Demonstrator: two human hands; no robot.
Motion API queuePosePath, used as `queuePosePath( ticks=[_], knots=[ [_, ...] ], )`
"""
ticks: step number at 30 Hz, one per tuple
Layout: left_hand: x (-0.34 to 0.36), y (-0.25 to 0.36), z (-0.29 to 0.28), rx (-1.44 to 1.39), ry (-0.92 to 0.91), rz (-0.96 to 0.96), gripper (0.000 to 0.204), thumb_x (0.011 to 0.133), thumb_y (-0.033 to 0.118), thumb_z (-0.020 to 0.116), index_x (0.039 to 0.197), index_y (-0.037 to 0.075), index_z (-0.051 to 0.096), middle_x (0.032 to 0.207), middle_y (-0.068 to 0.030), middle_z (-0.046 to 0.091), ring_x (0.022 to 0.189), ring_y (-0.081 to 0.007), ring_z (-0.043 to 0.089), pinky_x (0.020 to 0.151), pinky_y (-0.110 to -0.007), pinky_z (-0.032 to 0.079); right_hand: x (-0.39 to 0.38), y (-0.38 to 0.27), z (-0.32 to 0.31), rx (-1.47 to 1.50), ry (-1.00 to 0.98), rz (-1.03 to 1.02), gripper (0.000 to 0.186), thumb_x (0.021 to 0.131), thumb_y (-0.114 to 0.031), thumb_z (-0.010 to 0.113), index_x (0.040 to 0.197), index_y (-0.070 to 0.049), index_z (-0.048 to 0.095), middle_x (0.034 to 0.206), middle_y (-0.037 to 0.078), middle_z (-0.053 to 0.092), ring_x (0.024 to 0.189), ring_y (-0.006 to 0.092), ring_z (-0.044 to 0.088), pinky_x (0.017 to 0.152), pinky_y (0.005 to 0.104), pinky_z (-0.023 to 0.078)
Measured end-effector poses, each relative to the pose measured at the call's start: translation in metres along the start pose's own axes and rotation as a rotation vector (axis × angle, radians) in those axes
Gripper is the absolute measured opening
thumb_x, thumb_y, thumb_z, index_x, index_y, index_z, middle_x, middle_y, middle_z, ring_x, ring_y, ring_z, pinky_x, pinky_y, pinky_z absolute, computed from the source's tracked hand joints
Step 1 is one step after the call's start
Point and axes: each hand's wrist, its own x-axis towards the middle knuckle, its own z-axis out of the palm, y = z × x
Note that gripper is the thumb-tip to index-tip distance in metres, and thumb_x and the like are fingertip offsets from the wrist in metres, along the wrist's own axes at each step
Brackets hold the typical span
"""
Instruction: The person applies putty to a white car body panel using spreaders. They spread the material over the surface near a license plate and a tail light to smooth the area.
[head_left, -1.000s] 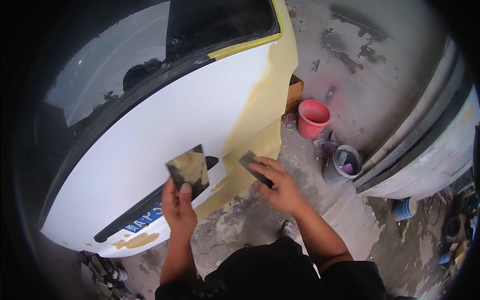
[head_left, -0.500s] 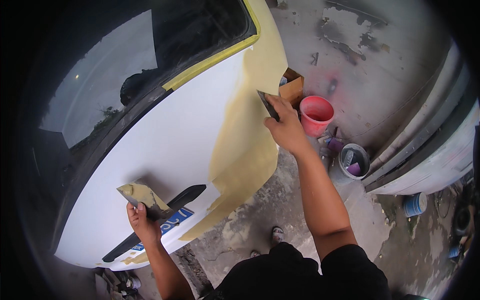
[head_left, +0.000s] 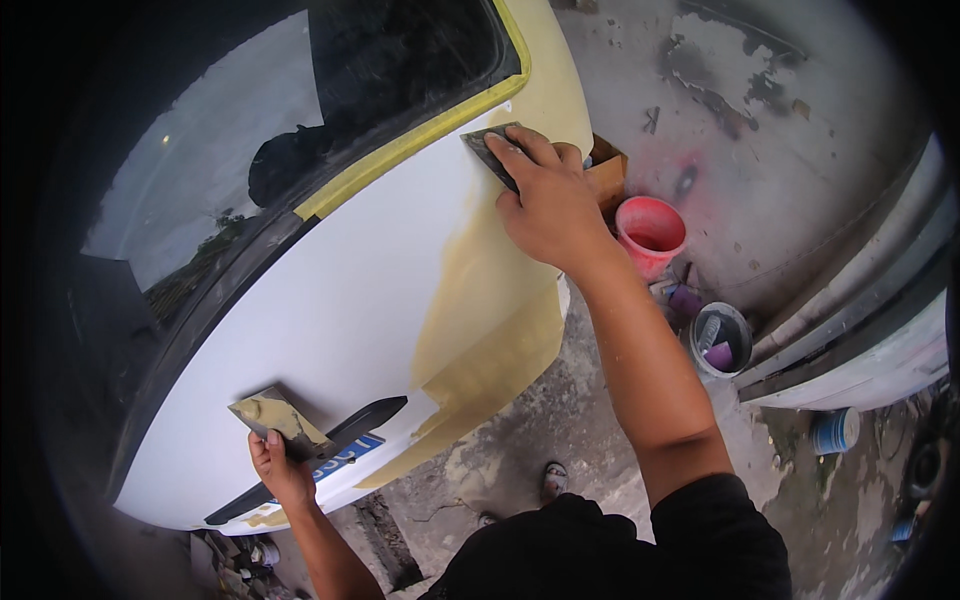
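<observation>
A white car's rear panel (head_left: 330,300) fills the middle, with a wide band of tan filler (head_left: 490,260) along its right side. My right hand (head_left: 550,205) is closed round a dark, flat putty spreader (head_left: 492,152), pressed against the panel near the window's lower right corner. Lower left, my left hand (head_left: 282,472) grips a flat metal plate (head_left: 283,422) that carries a smear of tan putty. This plate is held just in front of the black trim strip (head_left: 370,420) and the blue number plate (head_left: 350,455), partly covering both.
Yellow masking tape (head_left: 420,130) edges the dark rear window (head_left: 400,60). Right of the car stand a cardboard box (head_left: 605,180), a red bucket (head_left: 650,235), a grey bucket (head_left: 722,340) and a blue-and-white tub (head_left: 835,432). Stained concrete floor (head_left: 480,465) lies below.
My right hand has moved up and left with the spreader, from the tan band toward the window's lower edge. My left hand holds its plate in nearly the same place.
</observation>
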Motion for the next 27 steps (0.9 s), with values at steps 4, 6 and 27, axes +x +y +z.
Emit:
queuePosePath(
  ticks=[4,6,27],
  knots=[
    [0.003,-0.001,-0.011,-0.013,-0.056,-0.007,0.024,0.092,0.016,0.058,0.113,0.006,0.051,0.108,-0.0054,0.061,0.099,-0.0138,0.057,0.092,-0.032,0.043,-0.008,-0.021,0.001,0.056,-0.087,0.098,0.052,0.079,-0.017,0.054,0.131,-0.015,0.051,0.138,0.005,0.043,0.114,0.0345,0.043,0.089,0.0532,0.040],
    [0.005,-0.003,-0.016,-0.021,-0.090,-0.020,0.025,0.093,0.016,0.057,0.115,0.006,0.050,0.110,-0.0060,0.060,0.101,-0.0151,0.057,0.093,-0.033,0.044,-0.018,-0.030,0.004,0.076,-0.087,0.140,0.052,0.078,-0.015,0.053,0.130,-0.013,0.052,0.137,0.007,0.044,0.111,0.0364,0.045,0.091,0.0501,0.041],
    [0.014,0.007,-0.038,0.039,-0.308,-0.130,0.032,0.089,0.018,0.061,0.114,0.004,0.049,0.110,-0.0129,0.060,0.102,-0.0243,0.059,0.092,-0.038,0.044,-0.145,-0.105,0.089,0.183,-0.069,0.330,0.057,0.074,-0.013,0.058,0.130,-0.013,0.051,0.137,0.008,0.041,0.110,0.0360,0.043,0.082,0.0503,0.043]
  ],
)
